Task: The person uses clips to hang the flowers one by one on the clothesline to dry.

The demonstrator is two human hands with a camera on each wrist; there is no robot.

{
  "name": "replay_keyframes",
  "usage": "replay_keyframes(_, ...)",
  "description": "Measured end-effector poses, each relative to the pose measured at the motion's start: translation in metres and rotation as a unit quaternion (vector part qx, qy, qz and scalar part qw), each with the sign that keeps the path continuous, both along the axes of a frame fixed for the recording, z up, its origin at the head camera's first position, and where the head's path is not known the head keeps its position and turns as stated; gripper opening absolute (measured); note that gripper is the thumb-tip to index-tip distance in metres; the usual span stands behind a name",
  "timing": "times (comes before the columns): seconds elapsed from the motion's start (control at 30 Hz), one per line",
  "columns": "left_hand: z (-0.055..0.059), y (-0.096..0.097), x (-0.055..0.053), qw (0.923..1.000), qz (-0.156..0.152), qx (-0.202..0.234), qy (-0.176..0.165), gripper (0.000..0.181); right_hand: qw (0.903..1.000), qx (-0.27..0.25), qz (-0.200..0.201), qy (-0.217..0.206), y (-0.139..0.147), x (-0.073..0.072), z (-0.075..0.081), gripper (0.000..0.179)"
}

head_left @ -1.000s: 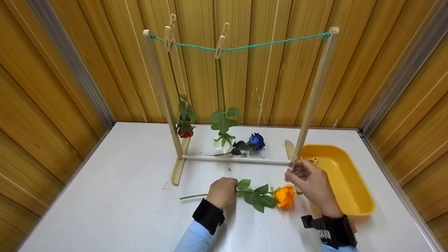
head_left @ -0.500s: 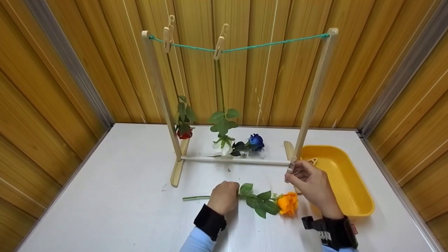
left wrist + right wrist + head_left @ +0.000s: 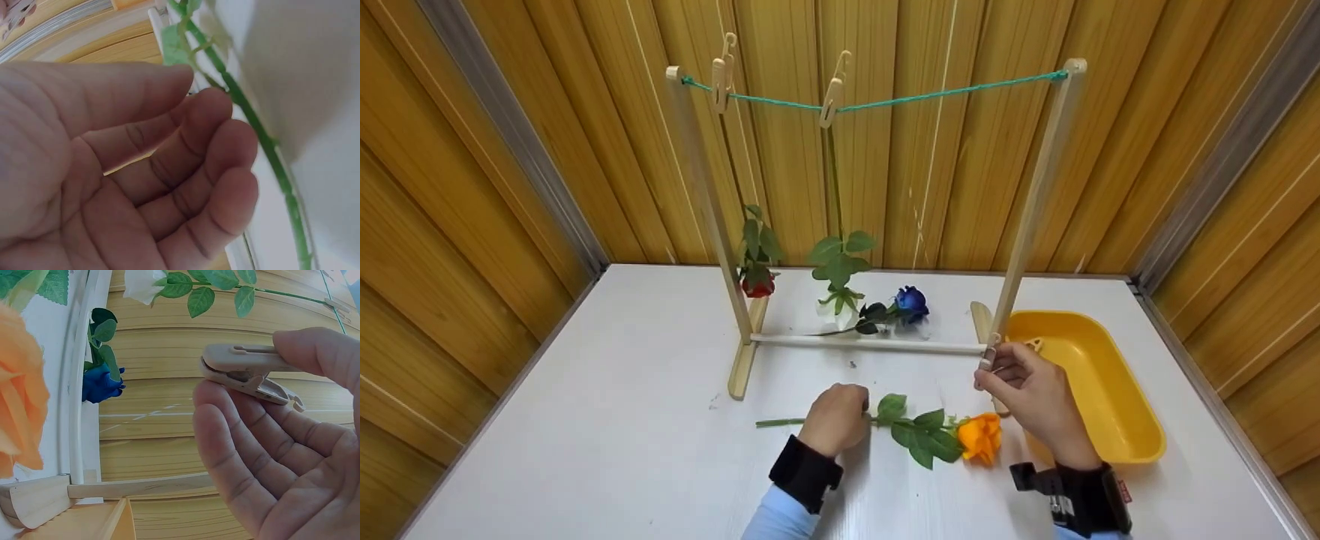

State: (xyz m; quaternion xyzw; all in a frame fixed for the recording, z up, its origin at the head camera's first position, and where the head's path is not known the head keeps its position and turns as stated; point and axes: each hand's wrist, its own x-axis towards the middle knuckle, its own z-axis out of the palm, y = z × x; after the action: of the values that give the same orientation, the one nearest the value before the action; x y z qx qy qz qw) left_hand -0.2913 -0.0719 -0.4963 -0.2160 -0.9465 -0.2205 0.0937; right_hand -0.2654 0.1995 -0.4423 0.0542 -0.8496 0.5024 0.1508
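While a clothespin (image 3: 242, 360) is being pinched between the thumb and fingertips of the right hand (image 3: 1039, 401), the stem of an orange rose (image 3: 979, 438) is being covered by the curled, closely gathered fingers of the left hand (image 3: 834, 421) — whether it is actually being pinched cannot be told. The orange rose is being borne by the table (image 3: 547, 420), well forward of the back edge. The hanging, it seems, is being carried about halfway: a red rose (image 3: 758, 285) and a white rose (image 3: 840, 262) are being held bloom-down on the green line (image 3: 945, 92), whereas the orange one and a blue rose (image 3: 911, 304), lying behind the crossbar (image 3: 870, 343) toward the table's back edge, are being left unpegged. Room for moving is being offered toward the table's left edge and along the line's right stretch — near the table's right edge, space is being narrowed by a post (image 3: 1027, 210) and a yellow tray (image 3: 1155, 442).
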Motion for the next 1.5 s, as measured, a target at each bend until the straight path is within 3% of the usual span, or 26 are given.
replay_keyframes(0.27,0.001,-0.018,0.013,0.9988,0.039,0.029,-0.007,0.014,0.9999,-0.004,0.007,-0.012,-0.002,0.001,0.001,0.024)
replay_keyframes(0.47,-0.002,-0.024,0.014,0.9964,0.072,0.039,-0.022,0.012,0.9998,-0.014,0.015,0.004,-0.002,0.001,0.001,0.028)
replay_keyframes(0.73,-0.010,-0.019,0.012,0.9974,0.059,0.024,-0.033,0.011,0.9998,-0.017,0.009,-0.011,0.000,0.002,0.001,0.030)
replay_keyframes(1.03,-0.015,-0.012,0.010,0.9984,0.051,-0.022,-0.003,0.018,0.9999,-0.010,0.004,-0.008,0.001,0.002,0.003,0.031)
replay_keyframes(1.5,-0.022,-0.007,0.012,0.9940,0.081,-0.051,0.052,0.019,0.9999,-0.005,0.004,-0.010,0.000,0.001,0.004,0.030)
